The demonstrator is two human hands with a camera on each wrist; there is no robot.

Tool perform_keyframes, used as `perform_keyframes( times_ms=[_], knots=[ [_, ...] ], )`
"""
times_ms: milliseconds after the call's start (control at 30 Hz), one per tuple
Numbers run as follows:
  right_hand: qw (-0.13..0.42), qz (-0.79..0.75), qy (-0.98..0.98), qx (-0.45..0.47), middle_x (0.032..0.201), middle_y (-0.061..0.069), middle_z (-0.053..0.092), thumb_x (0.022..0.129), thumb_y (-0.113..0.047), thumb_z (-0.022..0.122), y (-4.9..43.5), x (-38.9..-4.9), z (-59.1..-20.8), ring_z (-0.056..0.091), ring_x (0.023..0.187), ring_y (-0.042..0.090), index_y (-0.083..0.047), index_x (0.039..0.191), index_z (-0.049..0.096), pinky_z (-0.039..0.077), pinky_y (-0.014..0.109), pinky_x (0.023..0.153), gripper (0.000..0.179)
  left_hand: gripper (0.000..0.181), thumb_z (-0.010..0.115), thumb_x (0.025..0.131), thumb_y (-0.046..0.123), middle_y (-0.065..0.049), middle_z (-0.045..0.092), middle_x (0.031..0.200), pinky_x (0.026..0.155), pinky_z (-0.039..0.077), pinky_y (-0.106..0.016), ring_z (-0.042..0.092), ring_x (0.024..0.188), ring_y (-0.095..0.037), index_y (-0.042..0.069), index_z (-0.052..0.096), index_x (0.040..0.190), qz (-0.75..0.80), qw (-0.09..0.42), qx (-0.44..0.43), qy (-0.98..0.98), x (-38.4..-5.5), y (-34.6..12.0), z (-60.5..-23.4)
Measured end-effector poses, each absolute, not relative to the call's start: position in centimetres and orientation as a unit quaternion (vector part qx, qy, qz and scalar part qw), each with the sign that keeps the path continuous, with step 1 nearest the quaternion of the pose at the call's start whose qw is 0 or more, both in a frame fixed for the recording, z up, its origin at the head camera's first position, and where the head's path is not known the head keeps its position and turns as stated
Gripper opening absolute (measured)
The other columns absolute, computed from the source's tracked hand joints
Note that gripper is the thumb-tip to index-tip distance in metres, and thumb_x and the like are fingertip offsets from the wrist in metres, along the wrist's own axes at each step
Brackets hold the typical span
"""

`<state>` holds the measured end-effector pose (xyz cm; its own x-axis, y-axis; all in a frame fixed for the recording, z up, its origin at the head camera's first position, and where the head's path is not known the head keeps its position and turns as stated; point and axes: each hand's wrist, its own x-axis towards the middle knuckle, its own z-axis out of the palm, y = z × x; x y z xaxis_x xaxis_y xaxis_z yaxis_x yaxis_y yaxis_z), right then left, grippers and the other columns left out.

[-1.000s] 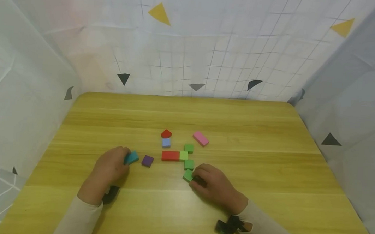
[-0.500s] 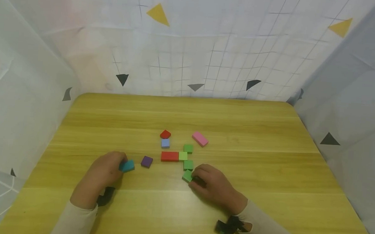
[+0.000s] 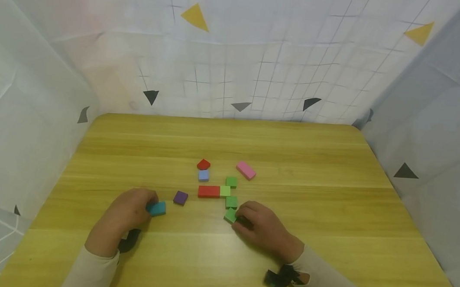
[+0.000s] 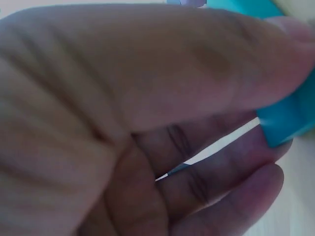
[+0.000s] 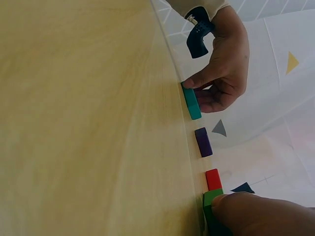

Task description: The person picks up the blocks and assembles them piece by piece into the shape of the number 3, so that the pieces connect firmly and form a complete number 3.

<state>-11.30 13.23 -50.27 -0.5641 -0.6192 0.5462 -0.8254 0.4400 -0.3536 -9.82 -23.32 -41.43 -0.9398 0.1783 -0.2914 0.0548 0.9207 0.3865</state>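
My left hand point(image 3: 126, 212) pinches a teal block point(image 3: 158, 208) at the left of the group. In the left wrist view, thumb and fingers lie on opposite sides of that teal block point(image 4: 283, 120). Just right of it lies a purple block point(image 3: 180, 197). My right hand point(image 3: 266, 227) holds the near green block point(image 3: 230, 215), its thumb on it in the right wrist view. That block's corner meets another green block point(image 3: 231, 202). Beyond stand a light green block point(image 3: 225, 191), touching a long red block point(image 3: 209, 192), and a further green block point(image 3: 231, 182).
Farther back, a red pointed block point(image 3: 203, 164) sits against a light blue block point(image 3: 203, 175). A pink block point(image 3: 246, 170) lies slanted to their right. The wooden table point(image 3: 330, 166) is bordered by white patterned cloth point(image 3: 234, 52) at the back and sides.
My left hand has drawn the teal block nearer to me and slightly left, and the block has turned straighter. My right hand stays in place on the green block.
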Motion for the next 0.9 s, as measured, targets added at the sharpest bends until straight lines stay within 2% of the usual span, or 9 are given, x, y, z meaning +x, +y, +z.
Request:
perform_keyframes(
  times_ms=[200,567,900],
  knots=[
    [0.17,0.301,-0.832,0.433,0.1,-0.005,0.065,0.083,-0.026,0.08,13.2,-11.3,-50.2,0.061,0.091,0.006,-0.014,0.097,0.07,0.053,0.023,0.08,0.021,0.024,0.078,0.074,-0.006,0.0,0.065,0.089,0.072,0.05,-0.041,0.055,0.078,-0.019,0.011,0.07,0.088,0.205,0.181,0.06,0.96,-9.6,-23.1,-41.2],
    [0.167,0.3,-0.834,0.432,0.099,-0.005,0.065,0.082,-0.025,0.08,13.2,-11.2,-49.9,0.061,0.09,0.006,-0.014,0.097,0.07,0.053,0.024,0.08,0.021,0.028,0.075,0.069,-0.007,0.003,0.06,0.083,0.068,0.046,-0.035,0.052,0.075,-0.017,0.015,0.066,0.085,0.212,0.2,0.084,0.953,-9.4,-22.2,-41.6],
    [0.173,0.294,-0.834,0.433,0.099,-0.005,0.065,0.081,-0.025,0.081,13.1,-11.2,-49.9,0.061,0.089,0.006,-0.014,0.096,0.07,0.053,0.023,0.079,0.022,0.029,0.079,0.067,-0.005,0.004,0.06,0.083,0.074,0.047,-0.036,0.051,0.076,-0.015,0.015,0.066,0.084,0.23,0.19,0.123,0.947,-9.3,-21.7,-41.6]
  ],
)
